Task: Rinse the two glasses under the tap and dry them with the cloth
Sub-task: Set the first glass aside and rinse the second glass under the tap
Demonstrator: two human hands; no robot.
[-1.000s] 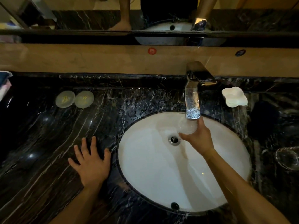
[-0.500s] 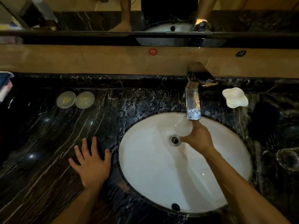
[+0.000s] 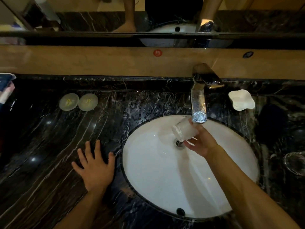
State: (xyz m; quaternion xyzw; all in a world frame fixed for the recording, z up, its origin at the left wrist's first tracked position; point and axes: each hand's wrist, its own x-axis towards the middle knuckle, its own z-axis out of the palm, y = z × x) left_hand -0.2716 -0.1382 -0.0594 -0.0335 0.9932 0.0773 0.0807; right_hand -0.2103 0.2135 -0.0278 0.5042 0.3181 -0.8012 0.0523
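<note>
My right hand (image 3: 202, 142) grips a clear glass (image 3: 184, 129) over the white basin (image 3: 165, 179), just below the spout of the chrome tap (image 3: 198, 103). The glass is tipped on its side, its mouth pointing left and down toward the drain (image 3: 179, 143). A second clear glass (image 3: 295, 162) stands on the dark marble counter at the far right edge. My left hand (image 3: 94, 167) lies flat on the counter left of the basin, fingers spread, holding nothing. I cannot make out a cloth.
Two round pale coasters (image 3: 78, 101) lie at the back left of the counter. A white soap dish (image 3: 241, 100) sits right of the tap. Some packets (image 3: 5, 90) show at the far left edge. A mirror runs above the beige backsplash.
My right hand has tilted the glass from roughly upright under the spout onto its side, mouth toward the drain. My left hand has stayed put.
</note>
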